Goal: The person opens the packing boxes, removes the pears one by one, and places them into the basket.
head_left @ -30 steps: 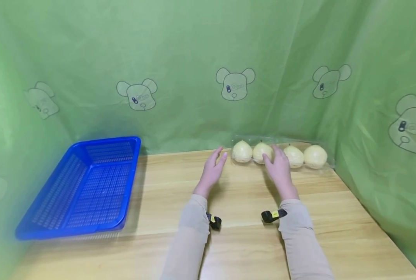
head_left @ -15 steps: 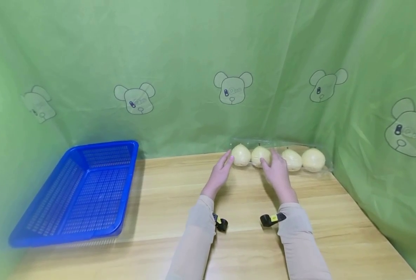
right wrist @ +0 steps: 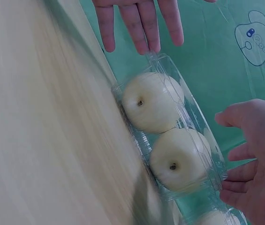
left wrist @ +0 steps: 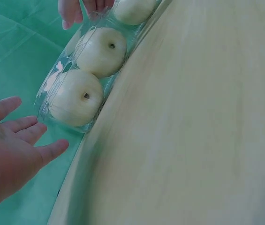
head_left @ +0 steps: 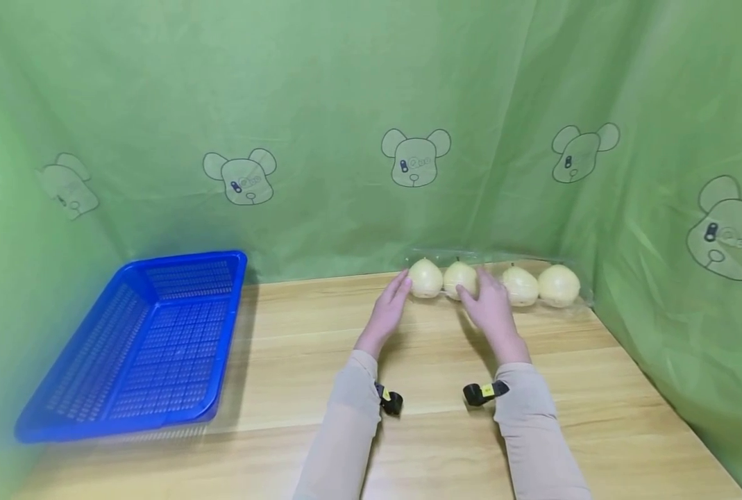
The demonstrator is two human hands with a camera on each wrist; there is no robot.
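A clear plastic box (right wrist: pixel 194 105) with two pale yellow pears (head_left: pixel 425 279) stands at the table's back edge, between my two hands. My left hand (head_left: pixel 386 312) touches its left end with nearly straight fingers, as the right wrist view shows. At its other end is my right hand (head_left: pixel 492 309), fingers relaxed and held against the box near the second pear (head_left: pixel 460 279). Just right of that hand sits another clear package (head_left: pixel 586 295) with two more pears (head_left: pixel 539 285). My right fingers partly hide the gap between the packages.
A large blue plastic basket (head_left: pixel 225 347) stands at the left of the wooden table (head_left: pixel 296 368). Green curtain (head_left: pixel 321 208) printed with bear heads hangs behind and along both sides. Black wrist cameras are strapped to both sleeves.
My left hand has come rightward and forward to the left end of the box. My right hand has shifted slightly left, and the left box has slid a little left, away from the other package.
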